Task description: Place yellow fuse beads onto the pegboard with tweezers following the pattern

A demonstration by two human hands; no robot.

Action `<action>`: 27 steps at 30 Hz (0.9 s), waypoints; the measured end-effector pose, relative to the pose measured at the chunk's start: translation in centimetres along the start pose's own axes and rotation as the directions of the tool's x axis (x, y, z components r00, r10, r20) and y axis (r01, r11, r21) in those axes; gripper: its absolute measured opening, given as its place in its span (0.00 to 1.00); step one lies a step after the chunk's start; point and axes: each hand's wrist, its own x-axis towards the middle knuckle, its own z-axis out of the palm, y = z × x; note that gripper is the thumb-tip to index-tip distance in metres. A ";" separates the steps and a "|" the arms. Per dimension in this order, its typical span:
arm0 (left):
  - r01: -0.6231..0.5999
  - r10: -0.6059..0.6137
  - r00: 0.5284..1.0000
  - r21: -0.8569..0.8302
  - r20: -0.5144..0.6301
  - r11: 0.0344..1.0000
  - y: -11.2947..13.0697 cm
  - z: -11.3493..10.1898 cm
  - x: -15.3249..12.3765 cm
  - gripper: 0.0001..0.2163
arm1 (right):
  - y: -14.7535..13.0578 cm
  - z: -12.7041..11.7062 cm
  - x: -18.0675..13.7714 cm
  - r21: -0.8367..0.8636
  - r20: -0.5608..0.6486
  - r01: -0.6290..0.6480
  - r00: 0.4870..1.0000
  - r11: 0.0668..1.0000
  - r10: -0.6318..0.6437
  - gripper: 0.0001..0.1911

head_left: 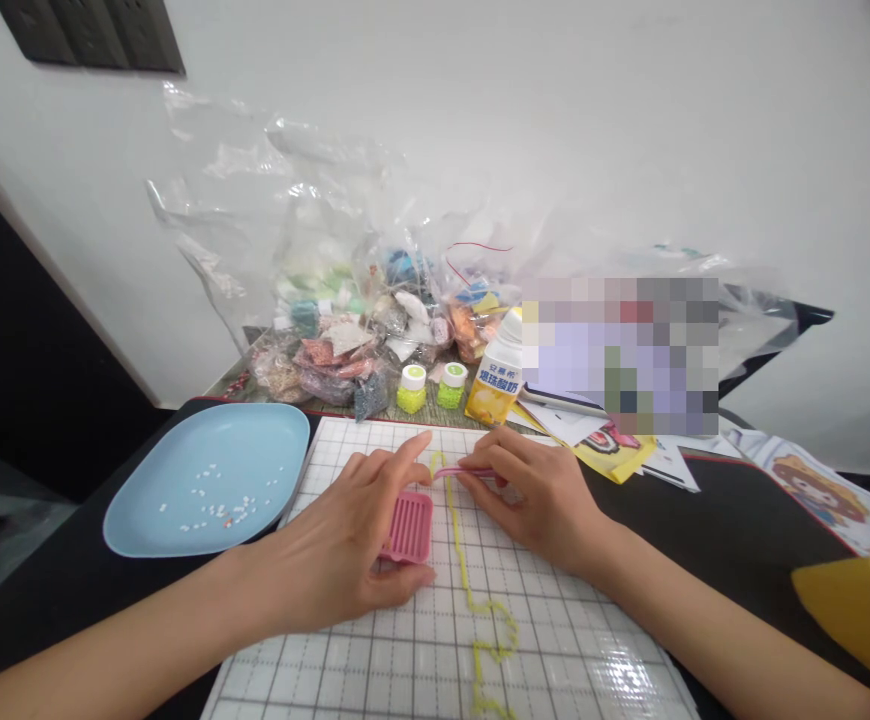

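Note:
My left hand [356, 525] is curved round a small pink ridged tray [410, 525] on the gridded white board [577, 640]. Its thumb is at the tray's near edge, a finger at the far edge, and the index finger is lifted. Between thumb and fingers, my right hand [544, 495] pinches a thin pink tool [446, 471] with a bent tip; its exact kind is unclear. That tip is at the upper end of a wavy yellow-green line [459, 550], which runs down the board to the right of the tray.
On the left lies a blue plate [146, 470] with scattered small white bits. Two small jars [412, 388] of yellow-green grains and a yogurt bottle [496, 370] stand behind the board. Bagged beads [337, 350] pile against the wall. Printed papers [615, 450] and a yellow object [859, 610] are on the right.

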 end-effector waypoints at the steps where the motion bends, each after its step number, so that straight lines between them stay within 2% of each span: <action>1: -0.002 0.002 1.000 0.003 -0.004 1.000 0.0 0.0 0.0 0.48 | 0.0 0.0 0.0 -0.001 0.000 0.002 1.000 1.000 -0.002 0.05; 11: 0.004 -0.004 1.000 -0.005 -0.029 1.000 -0.1 0.2 -0.2 0.49 | -0.1 0.0 0.0 -0.007 -0.011 0.003 1.000 1.000 -0.003 0.06; 20: 0.032 -0.034 0.999 -0.043 -0.036 0.999 0.1 -0.1 -0.3 0.47 | -0.5 -0.4 0.3 0.069 -0.045 -0.015 0.999 0.997 0.018 0.05; 22: 0.024 -0.026 0.999 -0.048 -0.041 0.999 0.1 0.0 -0.3 0.47 | -1.3 -0.6 0.5 0.110 -0.024 0.000 1.000 0.994 0.002 0.05; 27: 0.031 -0.034 0.999 -0.082 -0.036 0.996 -0.2 0.2 -0.3 0.49 | -3.4 -1.0 0.7 0.161 0.121 0.048 0.990 0.986 -0.068 0.08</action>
